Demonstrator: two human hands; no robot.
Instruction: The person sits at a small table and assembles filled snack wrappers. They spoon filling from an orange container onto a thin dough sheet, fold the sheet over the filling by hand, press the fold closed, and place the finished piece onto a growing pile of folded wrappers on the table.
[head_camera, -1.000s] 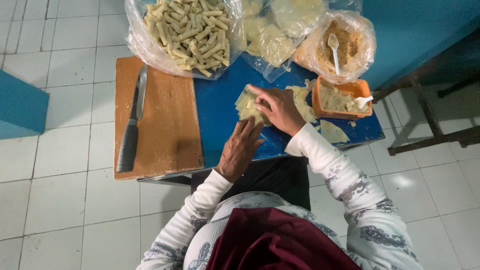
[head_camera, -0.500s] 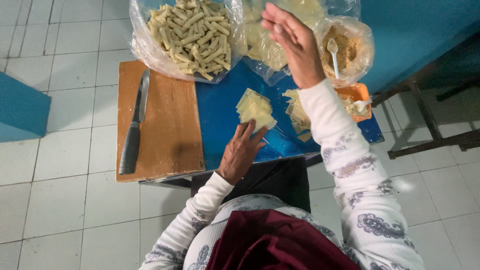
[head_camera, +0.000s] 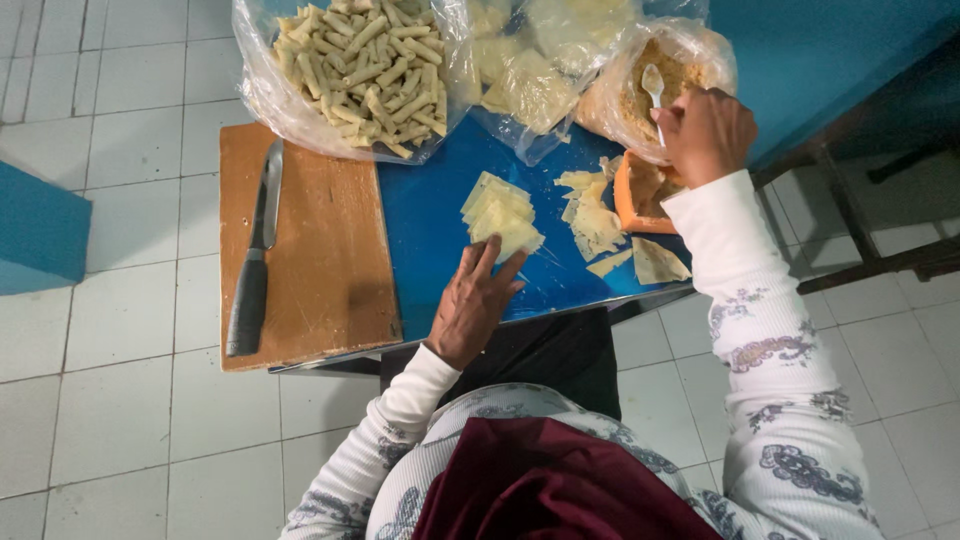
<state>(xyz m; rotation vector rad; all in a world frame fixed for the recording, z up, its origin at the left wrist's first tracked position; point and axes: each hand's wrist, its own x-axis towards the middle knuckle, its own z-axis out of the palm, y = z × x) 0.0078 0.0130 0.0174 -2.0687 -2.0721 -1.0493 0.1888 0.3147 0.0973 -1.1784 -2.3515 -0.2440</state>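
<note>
The left hand (head_camera: 472, 305) lies flat and open on the blue table (head_camera: 425, 215), its fingertips (head_camera: 500, 262) pressing the near edge of a small stack of pale square wrappers (head_camera: 503, 213); it pins the stack rather than gripping it. The right hand (head_camera: 705, 132) is curled closed around the handle of a white plastic spoon (head_camera: 652, 92), whose bowl stands in a clear bag of crumbly brown filling (head_camera: 672, 70).

Taking the wrapper stack as the landmark: just to its right lie loose wrapper sheets (head_camera: 592, 215), some overlapping, one apart near the table's front edge. Further right, below the right hand, sits an orange tub (head_camera: 638, 195); whether the wrist touches it cannot be told. Behind the stack, at the table's far side, a clear bag of more flat wrappers (head_camera: 530, 75) rests, and behind and to the left a larger clear bag holds many finished rolled sticks (head_camera: 355, 65). Left of the stack a wooden cutting board (head_camera: 320, 260) lies flush on the table, bearing a dark-handled knife (head_camera: 255, 255) along its left side, blade pointing away from the person.
</note>
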